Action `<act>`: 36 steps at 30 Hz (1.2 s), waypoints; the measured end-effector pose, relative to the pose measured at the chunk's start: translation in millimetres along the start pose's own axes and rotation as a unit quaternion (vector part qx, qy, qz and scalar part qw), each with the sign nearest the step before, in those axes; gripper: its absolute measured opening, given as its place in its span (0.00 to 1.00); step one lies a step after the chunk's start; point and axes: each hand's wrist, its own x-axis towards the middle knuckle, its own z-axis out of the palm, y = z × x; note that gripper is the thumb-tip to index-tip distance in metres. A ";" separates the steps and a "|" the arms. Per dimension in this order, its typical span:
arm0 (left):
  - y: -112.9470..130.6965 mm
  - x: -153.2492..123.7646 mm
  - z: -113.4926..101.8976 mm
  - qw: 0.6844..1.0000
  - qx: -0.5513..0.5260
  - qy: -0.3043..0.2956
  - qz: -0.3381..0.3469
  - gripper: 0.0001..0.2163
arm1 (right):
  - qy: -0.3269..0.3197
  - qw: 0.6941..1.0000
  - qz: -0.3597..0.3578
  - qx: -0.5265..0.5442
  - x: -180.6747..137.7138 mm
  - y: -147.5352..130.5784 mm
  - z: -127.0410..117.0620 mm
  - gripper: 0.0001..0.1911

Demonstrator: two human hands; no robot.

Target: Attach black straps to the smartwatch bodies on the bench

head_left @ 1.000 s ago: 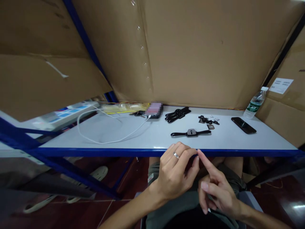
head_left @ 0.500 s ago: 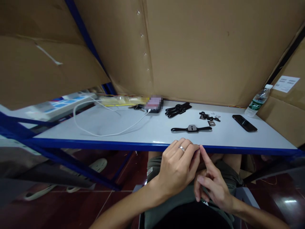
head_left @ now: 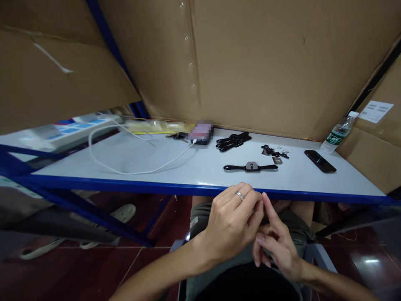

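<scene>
My left hand (head_left: 235,217), with a ring on one finger, is raised in front of the table's edge. Its thumb and fingertips are pinched together; whatever may be between them is hidden. Right beside those fingertips, the stretched index finger of my right hand (head_left: 278,244) points up at them, its thumb apart and the other fingers loosely bent. Beyond my hands lies a black two-handled spokeshave (head_left: 265,167) with a grey slotted blade (head_left: 251,164) at its middle. Small black parts (head_left: 272,151) and another grey blade (head_left: 277,160) lie behind it, near tiny silvery screws (head_left: 284,151).
Several black spokeshave bodies (head_left: 232,142) are piled at the back. A phone (head_left: 320,161) and a water bottle (head_left: 338,133) stand to the right. A white cable (head_left: 125,172) loops across the left to a blurred device (head_left: 200,133). Cardboard (head_left: 250,62) walls the table's back.
The view has shifted slightly, so the table and its things appear a little further left. My hands keep nearly the same pose, fingertips together.
</scene>
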 end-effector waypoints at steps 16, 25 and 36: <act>4.4 0.8 -2.5 0.995 -0.087 0.054 0.001 0.11 | -0.063 0.997 -0.030 -0.039 -7.1 1.3 7.0 0.45; 0.7 -4.4 2.5 0.992 -0.097 0.073 0.012 0.12 | -0.081 0.994 -0.062 -0.040 -6.5 -0.3 4.1 0.43; -0.6 -2.7 -1.7 0.988 -0.139 0.072 0.013 0.12 | -0.081 0.996 0.005 0.047 -10.2 -13.0 1.9 0.49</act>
